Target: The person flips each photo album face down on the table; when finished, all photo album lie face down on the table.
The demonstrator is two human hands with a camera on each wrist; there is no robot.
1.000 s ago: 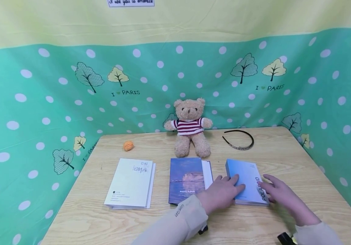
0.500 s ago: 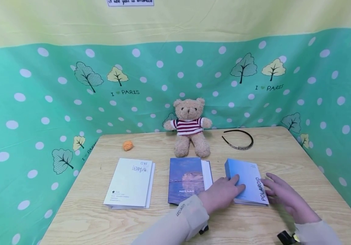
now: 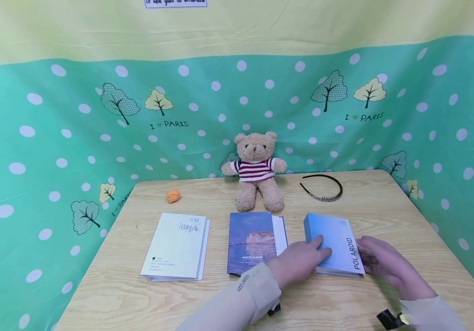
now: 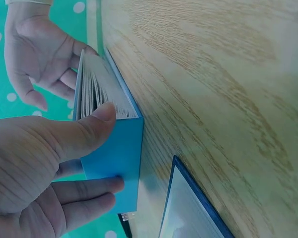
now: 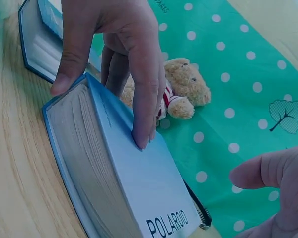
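L side of frame: small orange thing (image 3: 173, 196) on the table (image 3: 113, 294), white album (image 3: 175, 246) below it. Ctr: dark blue photo album (image 3: 249, 236), lying flat, teddy (image 3: 257, 188) behind. R of ctr: my L hand (image 3: 296, 262) grips the spine side of the light blue album (image 3: 338, 248), thumb at near end, other fingers on spine & cover, same as ~1 s ago. Hairband (image 3: 329, 199) lies above. Light blue album's in lower half of frame, R of ctr, cover up, closed. Far R: my R hand (image 3: 391, 264), fingers loose, no grasp; can't tell if it's touching the edge.

Δ: R fingers now tucked in tighter by album's R edge; album barely shifted. Means it's bracketed both sides, L steadying, IMO.
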